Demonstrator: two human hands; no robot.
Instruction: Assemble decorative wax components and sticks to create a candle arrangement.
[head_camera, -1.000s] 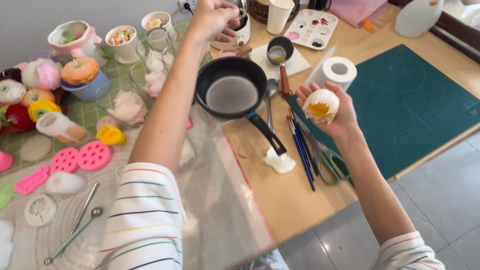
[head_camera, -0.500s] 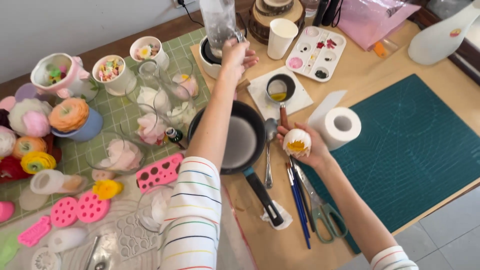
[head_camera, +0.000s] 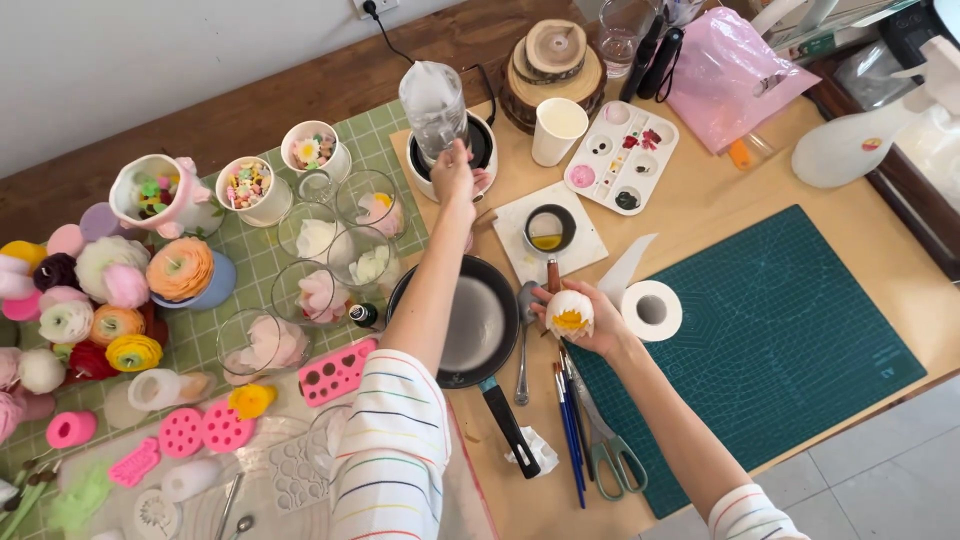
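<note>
Left hand (head_camera: 455, 170): I have it stretched out over the warmer pot (head_camera: 452, 150) at the far edge of the green mat, fingers closed round the base of a clear bag (head_camera: 433, 105) that stands up from the pot.
Right hand (head_camera: 590, 318): I cup a white bud (head_camera: 570, 314) with a yellow centre, fingers wrapped loosely about it, held just over the brushes (head_camera: 570, 425) and beside the paper roll (head_camera: 652, 310).
Bud: in my right palm, yellow face up, clear of the table, between the pan (head_camera: 478, 325) and the roll.
Bag: upright, its foot at the pot mouth; I cannot tell whether it touches the rim.
Near the path: small dish (head_camera: 549, 228) of yellow liquid on a white tile, spoon (head_camera: 524, 340) beside the pan, palette (head_camera: 625, 155) and paper cup (head_camera: 558, 130) just right of the pot.
Doing it well, as I judge it: hold the bag low and firm so it does not flop, lift it straight up before swinging it across, and keep my forearm high over the pan and glass cups (head_camera: 345, 250).
Bud care: I would keep the grasp soft, since the petals look easily dented.
Risk: drips from the bag over the tile, or my sleeve (head_camera: 390, 450) brushing the pan handle.
</note>
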